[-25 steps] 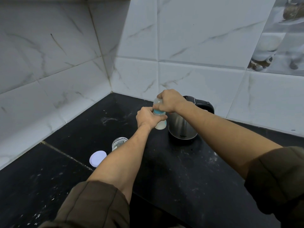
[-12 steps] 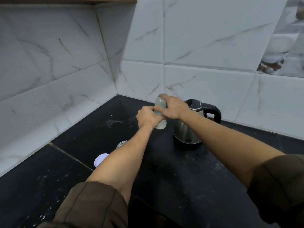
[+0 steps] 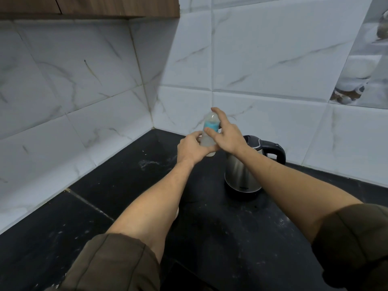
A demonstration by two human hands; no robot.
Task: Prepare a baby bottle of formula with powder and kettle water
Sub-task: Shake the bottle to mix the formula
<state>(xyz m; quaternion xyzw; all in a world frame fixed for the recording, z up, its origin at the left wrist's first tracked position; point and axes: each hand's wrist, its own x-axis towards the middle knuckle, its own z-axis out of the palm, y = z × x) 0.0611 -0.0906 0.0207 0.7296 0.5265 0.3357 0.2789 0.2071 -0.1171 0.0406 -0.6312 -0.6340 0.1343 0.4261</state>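
Hands meet above a dark counter (image 3: 231, 238) as a baby bottle (image 3: 210, 134) is held up just left of the kettle (image 3: 241, 173) and a little higher than its lid. The left hand (image 3: 192, 147) has its grip closed round the lower half of the bottle, fingers and thumb wrapped about it, and carries it clear of the counter, upright with a slight lean. We make out a clear domed cap (image 3: 212, 117) on top, a blue collar (image 3: 211, 126) under it and a milky white fill in the body.

The right hand (image 3: 227, 136), between the bottle and the kettle, has a slack grip. Its fingers are straight and spread, the forefinger reaching up beside the cap and the thumb lying across the bottle just below the collar. It holds nothing, and we cannot tell whether the thumb presses or only touches.

The kettle, brushed steel with a black lid and a black handle (image 3: 275, 152), stands on the counter with the handle on the side away from the bottle. The right forearm crosses in front of its upper part. A white powdery smear (image 3: 151, 162) marks the counter left of the kettle.

White marbled tiles (image 3: 262, 59) rise behind the kettle and turn a corner to its left, and a wooden cabinet (image 3: 90, 6) hangs above that corner. Olive sleeves (image 3: 113, 263) cover both arms on the side of the kettle nearer to us.
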